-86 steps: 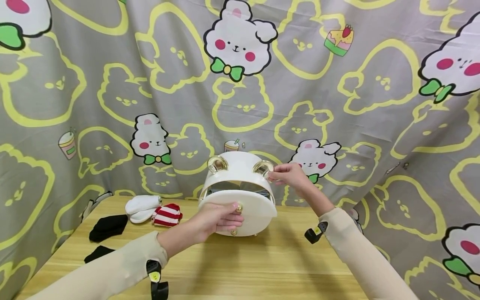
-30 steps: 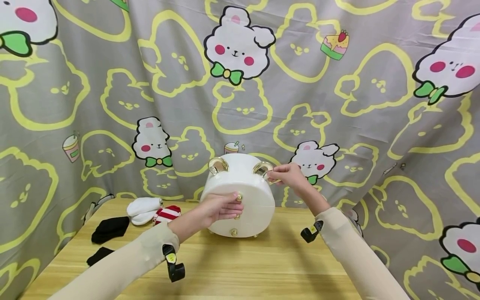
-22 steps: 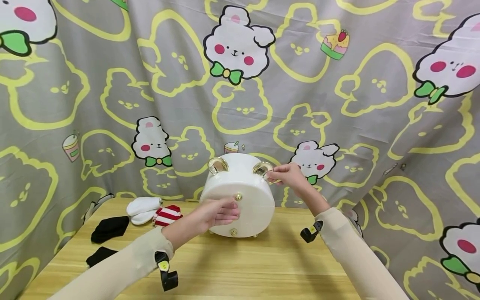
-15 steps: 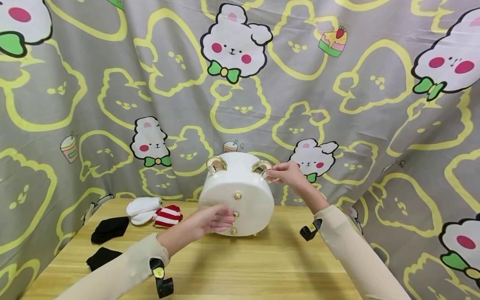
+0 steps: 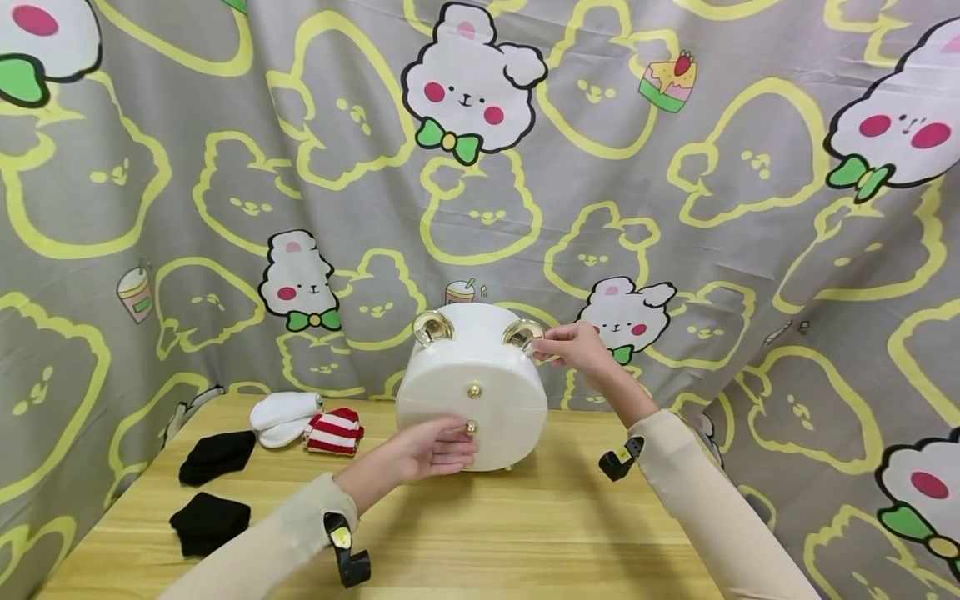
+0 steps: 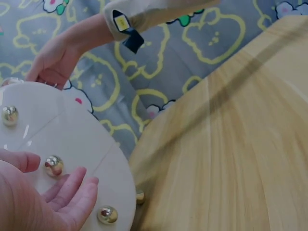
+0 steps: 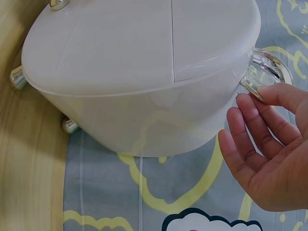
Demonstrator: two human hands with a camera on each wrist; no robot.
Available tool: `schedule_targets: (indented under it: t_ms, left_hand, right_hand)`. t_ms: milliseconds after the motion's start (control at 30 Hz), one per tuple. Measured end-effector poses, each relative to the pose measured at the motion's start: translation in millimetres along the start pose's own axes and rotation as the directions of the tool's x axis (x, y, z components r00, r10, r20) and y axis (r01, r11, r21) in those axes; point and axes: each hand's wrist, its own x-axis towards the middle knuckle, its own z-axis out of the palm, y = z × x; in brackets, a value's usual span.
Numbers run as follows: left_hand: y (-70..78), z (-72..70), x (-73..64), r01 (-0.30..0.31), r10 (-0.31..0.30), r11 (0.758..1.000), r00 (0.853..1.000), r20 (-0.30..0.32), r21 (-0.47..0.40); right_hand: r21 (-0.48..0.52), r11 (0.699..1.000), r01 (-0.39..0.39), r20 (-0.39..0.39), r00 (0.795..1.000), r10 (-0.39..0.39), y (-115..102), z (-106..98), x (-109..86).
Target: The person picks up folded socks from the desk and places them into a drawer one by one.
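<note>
A white rounded storage box [image 5: 517,417] with gold ear-shaped rings on top stands upright on the table. Gold knobs run down its front, including a top knob [image 5: 474,390] and a middle knob [image 6: 54,165]. My left hand [image 5: 438,448] is in front of it, thumb and loosely bent fingers spread on either side of the middle knob and not closed on it. The bottom knob [image 6: 107,215] lies just past those fingers. My right hand [image 5: 573,346] pinches the right gold ear [image 7: 269,67] between thumb and forefinger, other fingers curved beneath.
Left on the wooden table [image 5: 480,542] lie folded socks: a white pair [image 5: 285,419], a red-and-white striped pair [image 5: 334,431], a black bundle [image 5: 217,458] and another black bundle [image 5: 210,523]. A patterned grey curtain [image 5: 487,217] hangs close behind the box.
The box's upper front, tilted out with a gap above it, has been pushed shut. My left hand has left the top knob and moved down to the middle one. The right hand keeps its hold.
</note>
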Motion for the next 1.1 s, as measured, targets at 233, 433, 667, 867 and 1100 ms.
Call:
schedule_targets:
  t_ms: [233,433,667,867,1100]
  left_hand:
    - [-1.3,4.2,9.0,-0.031,0.03,0.998,0.999,-0.01,-0.046]
    - [-3.1,6.4,7.1,-0.037,0.035,0.998,0.999,-0.03,-0.051]
    - [-8.0,9.6,-6.2,-0.022,0.022,1.0,0.999,-0.033,-0.022]
    - [-7.6,10.9,-15.0,-0.019,0.019,1.0,1.0,-0.025,0.007]
    - [-4.1,12.0,-24.1,-0.016,0.017,0.999,1.0,-0.016,0.052]
  right_hand:
    - [0.014,1.0,-0.002,-0.002,1.0,0.002,4,-1,1.3]
    - [0.014,1.0,-0.003,0.002,1.0,0.003,5,0,0.6]
    - [0.025,1.0,-0.001,0.017,1.0,0.001,7,3,-0.5]
    - [0.018,1.0,0.006,0.013,1.0,-0.006,5,3,-1.4]
    - [0.025,1.0,0.004,0.003,1.0,-0.004,0,1,1.4]
